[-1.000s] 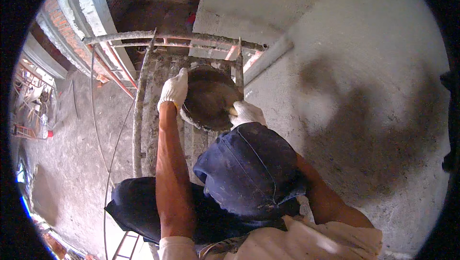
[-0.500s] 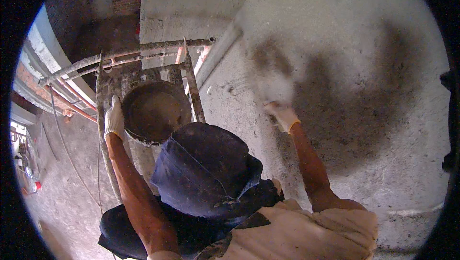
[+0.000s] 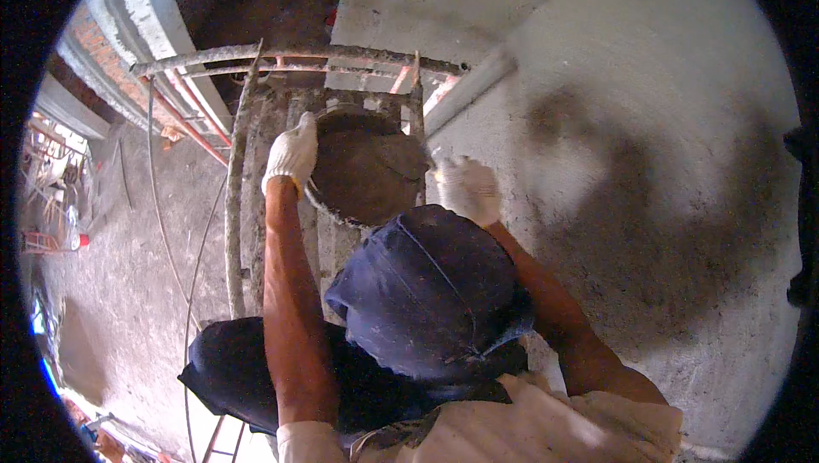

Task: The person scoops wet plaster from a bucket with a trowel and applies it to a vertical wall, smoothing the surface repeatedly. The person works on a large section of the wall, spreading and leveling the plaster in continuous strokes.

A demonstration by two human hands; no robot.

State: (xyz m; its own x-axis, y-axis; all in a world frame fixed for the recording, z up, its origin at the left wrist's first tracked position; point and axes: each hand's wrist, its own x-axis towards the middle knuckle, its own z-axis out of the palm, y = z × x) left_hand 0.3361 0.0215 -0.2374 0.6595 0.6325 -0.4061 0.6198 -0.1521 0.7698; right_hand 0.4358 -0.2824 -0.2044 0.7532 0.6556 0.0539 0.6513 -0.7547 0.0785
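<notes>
The round, shallow metal pan of dark wet mortar sits just above the centre of the frame, resting on the mortar-crusted planks of a scaffold platform. The left hand, in a white knit glove, curls over the pan's left rim and grips it. The right hand, gloved the same, is at the pan's right edge, closed around something thin that pokes toward the mortar, probably a trowel handle, though blur hides the tool itself.

Half a second ago the right hand was stretched out to the grey plastered wall on the right of the frame, well away from the pan; now it is back at the pan's side, while the left hand has kept its hold on the rim throughout. I read this as a return for another load of mortar after a throw or smear at the wall.

The wall shows a broad darker, damp-looking patch right of centre. Rusty steel scaffold tubes cross the upper frame beyond the pan. Below it, the person's knee in dark blue cloth fills the lower centre, and a bare concrete floor lies far below at the left.
</notes>
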